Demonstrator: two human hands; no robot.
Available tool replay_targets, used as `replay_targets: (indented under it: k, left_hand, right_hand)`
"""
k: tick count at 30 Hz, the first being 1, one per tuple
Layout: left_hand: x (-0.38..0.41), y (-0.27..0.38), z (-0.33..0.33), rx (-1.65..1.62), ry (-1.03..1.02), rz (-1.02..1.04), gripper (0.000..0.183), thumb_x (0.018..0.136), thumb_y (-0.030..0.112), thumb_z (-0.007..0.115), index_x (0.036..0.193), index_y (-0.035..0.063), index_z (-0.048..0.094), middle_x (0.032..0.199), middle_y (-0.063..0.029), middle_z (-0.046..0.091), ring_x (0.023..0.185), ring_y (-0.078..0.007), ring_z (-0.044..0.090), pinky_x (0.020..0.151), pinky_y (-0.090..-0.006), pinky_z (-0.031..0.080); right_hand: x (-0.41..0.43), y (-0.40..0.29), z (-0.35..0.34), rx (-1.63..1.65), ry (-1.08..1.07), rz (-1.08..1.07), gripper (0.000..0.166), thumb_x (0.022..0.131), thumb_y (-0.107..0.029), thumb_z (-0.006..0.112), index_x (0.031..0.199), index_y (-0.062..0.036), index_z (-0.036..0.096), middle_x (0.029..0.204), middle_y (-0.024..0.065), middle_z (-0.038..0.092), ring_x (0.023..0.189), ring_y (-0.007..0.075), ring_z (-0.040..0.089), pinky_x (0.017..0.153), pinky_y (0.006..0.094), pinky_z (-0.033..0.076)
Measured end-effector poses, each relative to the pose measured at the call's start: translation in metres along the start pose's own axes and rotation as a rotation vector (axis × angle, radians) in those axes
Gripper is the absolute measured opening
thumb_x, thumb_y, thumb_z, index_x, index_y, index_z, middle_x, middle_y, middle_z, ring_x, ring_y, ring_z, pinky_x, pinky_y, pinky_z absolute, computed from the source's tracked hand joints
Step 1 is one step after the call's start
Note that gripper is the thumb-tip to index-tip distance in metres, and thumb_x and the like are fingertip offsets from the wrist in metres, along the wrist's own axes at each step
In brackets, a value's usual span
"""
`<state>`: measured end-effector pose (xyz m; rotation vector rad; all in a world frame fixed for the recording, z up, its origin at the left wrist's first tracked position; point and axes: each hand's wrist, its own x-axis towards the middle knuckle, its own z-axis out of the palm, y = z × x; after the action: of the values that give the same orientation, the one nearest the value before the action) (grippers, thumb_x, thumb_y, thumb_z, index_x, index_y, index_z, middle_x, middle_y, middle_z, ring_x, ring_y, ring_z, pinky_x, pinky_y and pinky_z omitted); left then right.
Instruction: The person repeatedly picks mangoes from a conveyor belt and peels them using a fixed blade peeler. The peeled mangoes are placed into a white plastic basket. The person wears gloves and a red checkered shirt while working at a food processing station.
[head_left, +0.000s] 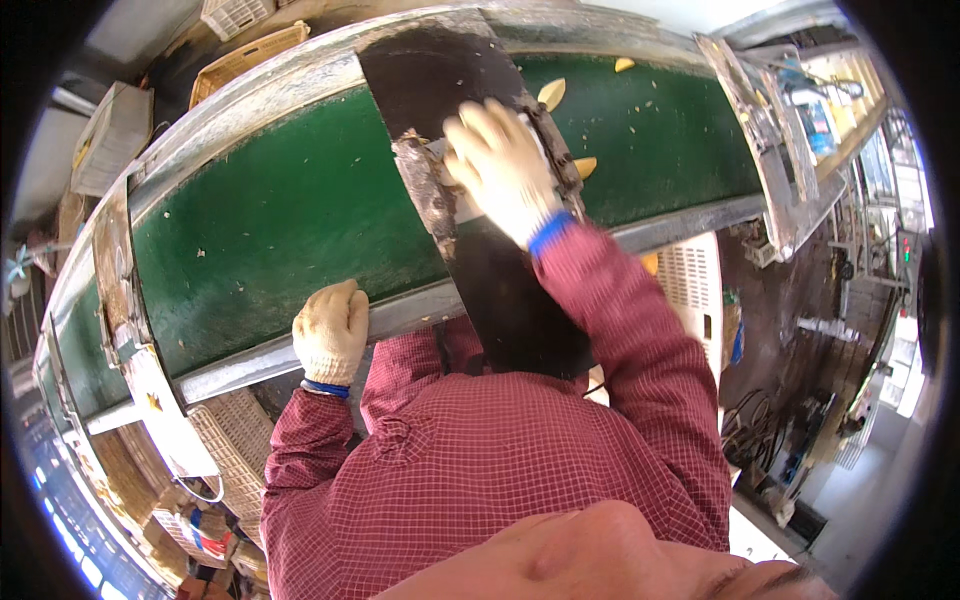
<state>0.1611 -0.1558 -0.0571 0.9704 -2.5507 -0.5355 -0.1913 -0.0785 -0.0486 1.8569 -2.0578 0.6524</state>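
My left hand (331, 330), in a cream knit glove with a blue cuff, is curled over the metal side rail (412, 311) of a conveyor with a green belt (277, 202). Across the belt lies a dark board (435, 67), which reaches toward my body. My right hand (502, 165), gloved alike and slightly blurred, is palm down over the board's middle, between two worn, crusted strips. A pale flat surface partly shows beneath it. Whether anything is under its fingers is hidden. Yellow wedge-shaped produce pieces (552, 95) lie on the belt just right of the board.
Worn frames cross the belt at left (112, 262) and right (750, 135). A white perforated crate (686, 277) stands below the rail at right. Plastic crates (236, 442) are stacked at lower left. Beyond the belt sits a tan crate (244, 64).
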Motion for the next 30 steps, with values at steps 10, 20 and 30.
replay_targets:
  k: [10,20,30]
  left_hand:
    - [-0.002,-0.023,0.009,0.026,-0.081,-0.091,0.029,0.109,0.024,0.068,0.116,0.0007,0.083,0.116,-0.0188,0.084,0.104,-0.0360,0.081,0.095,-0.0448,0.062]
    - [0.005,-0.043,0.014,0.180,-0.145,-0.105,0.041,0.113,0.036,0.058,0.120,0.0043,0.084,0.117,-0.0192,0.083,0.109,-0.0366,0.079,0.098,-0.0446,0.060]
    - [0.000,-0.031,0.011,0.222,-0.130,-0.231,0.039,0.109,0.039,0.062,0.121,0.0089,0.083,0.121,-0.0189,0.081,0.114,-0.0388,0.077,0.100,-0.0460,0.059]
  right_hand:
    - [0.028,-0.071,-0.084,0.867,0.310,0.196,0.015,0.099,-0.025,0.072,0.099,-0.0102,0.077,0.108,0.0136,0.077,0.107,0.0363,0.074,0.094,0.0475,0.061]
    - [-0.541,0.108,-0.185,0.082,-0.181,1.634,0.064,0.106,-0.040,0.068,0.159,-0.0045,0.058,0.152,0.0275,0.067,0.142,0.0411,0.064,0.121,0.0453,0.048]
    - [-0.545,0.077,-0.071,0.152,-0.173,1.778,0.084,0.095,-0.028,0.082,0.167,-0.0047,0.047,0.159,0.0299,0.059,0.140,0.0455,0.063,0.121,0.0497,0.049]
